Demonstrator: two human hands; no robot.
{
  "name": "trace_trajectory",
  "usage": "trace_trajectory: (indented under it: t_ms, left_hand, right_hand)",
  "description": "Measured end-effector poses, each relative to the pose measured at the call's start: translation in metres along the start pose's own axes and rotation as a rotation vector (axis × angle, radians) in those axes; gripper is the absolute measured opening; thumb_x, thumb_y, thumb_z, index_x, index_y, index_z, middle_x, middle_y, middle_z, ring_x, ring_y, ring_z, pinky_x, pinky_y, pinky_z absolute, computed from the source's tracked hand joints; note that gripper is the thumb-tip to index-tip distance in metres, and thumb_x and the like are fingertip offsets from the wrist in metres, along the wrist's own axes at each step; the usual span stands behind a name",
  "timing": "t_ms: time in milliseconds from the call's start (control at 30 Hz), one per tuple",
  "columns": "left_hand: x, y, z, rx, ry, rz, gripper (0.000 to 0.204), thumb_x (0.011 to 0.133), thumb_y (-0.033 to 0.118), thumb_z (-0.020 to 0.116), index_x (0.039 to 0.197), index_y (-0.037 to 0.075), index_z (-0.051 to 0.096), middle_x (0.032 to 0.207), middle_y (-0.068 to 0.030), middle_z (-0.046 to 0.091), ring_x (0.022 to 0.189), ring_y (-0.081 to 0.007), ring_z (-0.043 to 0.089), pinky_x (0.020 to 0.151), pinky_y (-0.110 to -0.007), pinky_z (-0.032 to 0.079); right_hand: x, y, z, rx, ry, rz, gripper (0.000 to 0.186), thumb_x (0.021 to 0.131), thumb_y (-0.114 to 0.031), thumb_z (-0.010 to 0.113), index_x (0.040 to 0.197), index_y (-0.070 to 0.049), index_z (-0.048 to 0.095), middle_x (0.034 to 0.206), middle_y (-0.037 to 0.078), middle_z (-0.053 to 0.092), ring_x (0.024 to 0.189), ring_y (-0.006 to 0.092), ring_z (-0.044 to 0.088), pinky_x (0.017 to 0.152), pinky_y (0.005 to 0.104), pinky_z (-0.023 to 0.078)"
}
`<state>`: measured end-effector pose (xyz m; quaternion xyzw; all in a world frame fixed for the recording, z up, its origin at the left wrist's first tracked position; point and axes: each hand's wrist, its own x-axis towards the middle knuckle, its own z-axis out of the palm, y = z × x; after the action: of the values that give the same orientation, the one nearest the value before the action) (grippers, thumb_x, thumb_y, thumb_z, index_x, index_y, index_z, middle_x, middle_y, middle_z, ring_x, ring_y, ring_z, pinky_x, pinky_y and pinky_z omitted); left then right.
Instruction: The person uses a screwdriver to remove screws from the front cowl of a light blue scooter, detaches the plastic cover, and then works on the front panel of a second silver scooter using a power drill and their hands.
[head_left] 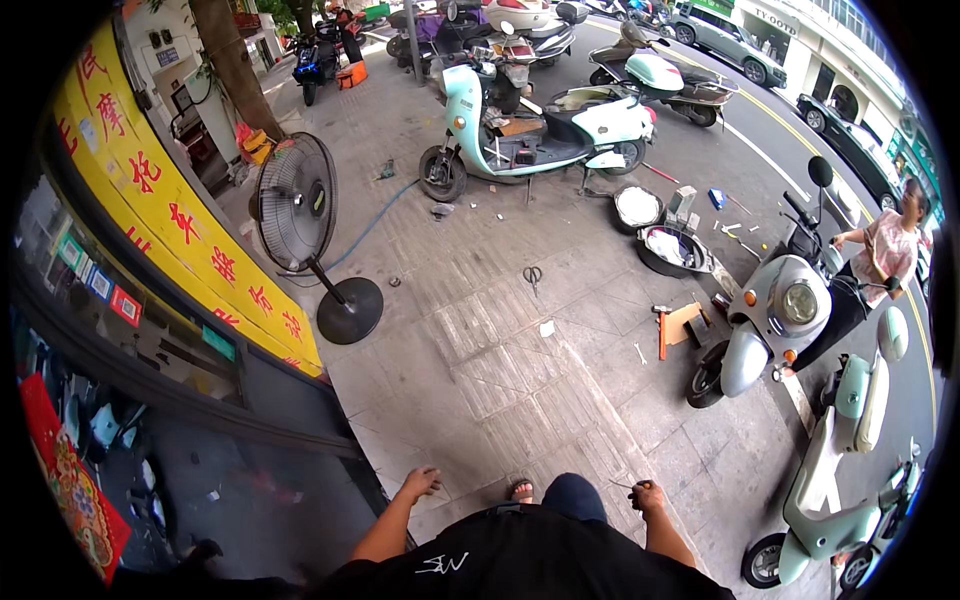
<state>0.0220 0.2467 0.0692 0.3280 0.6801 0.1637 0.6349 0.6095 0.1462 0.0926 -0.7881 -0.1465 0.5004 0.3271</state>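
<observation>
My left hand (pixel 422 483) hangs low beside the shop's glass front, its fingers loosely apart and nothing in them. On the other side of my body, my right hand (pixel 648 495) is closed round a small dark-handled tool with a thin shaft pointing left; its exact kind is too small to make out. Ahead on the paving lies a pair of scissors (pixel 533 279). To the right of it are a wrench (pixel 640 353), a hammer (pixel 661 334) with an orange handle and a piece of cardboard (pixel 682 325). Farther off stands a mint-green scooter (pixel 540 140) with its footwell parts exposed.
A black standing fan (pixel 349 309) is at the left, near a blue hose (pixel 374 226). Black basins (pixel 668 262) sit by the kerb. A silver scooter (pixel 778 312) and a pale green scooter (pixel 828 490) line the right side, with a person (pixel 887 245) beyond.
</observation>
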Motion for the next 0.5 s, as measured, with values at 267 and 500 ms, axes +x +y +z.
trace_trajectory:
  t_ms: [267, 500]
  left_hand:
    - [0.153, 0.217, 0.001, -0.206, 0.183, 0.089, 0.034, 0.092, 0.028, 0.058, 0.116, 0.005, 0.054, 0.089, -0.0103, 0.065, 0.070, -0.0182, 0.063, 0.059, -0.030, 0.053]
    - [0.214, 0.321, -0.009, -0.097, 0.132, -0.111, 0.035, 0.091, 0.029, 0.057, 0.117, 0.006, 0.055, 0.090, -0.0103, 0.066, 0.070, -0.0193, 0.064, 0.059, -0.032, 0.052]
  right_hand:
    - [0.155, -0.031, 0.020, -0.419, -0.044, 0.291, 0.011, 0.082, -0.013, 0.053, 0.084, -0.003, 0.058, 0.063, 0.012, 0.065, 0.049, 0.0241, 0.064, 0.040, 0.0373, 0.048]
    - [0.339, -0.308, 0.150, -0.229, -0.047, 0.023, 0.006, 0.085, -0.012, 0.055, 0.090, -0.010, 0.058, 0.068, 0.009, 0.060, 0.052, 0.0201, 0.057, 0.044, 0.0364, 0.046]
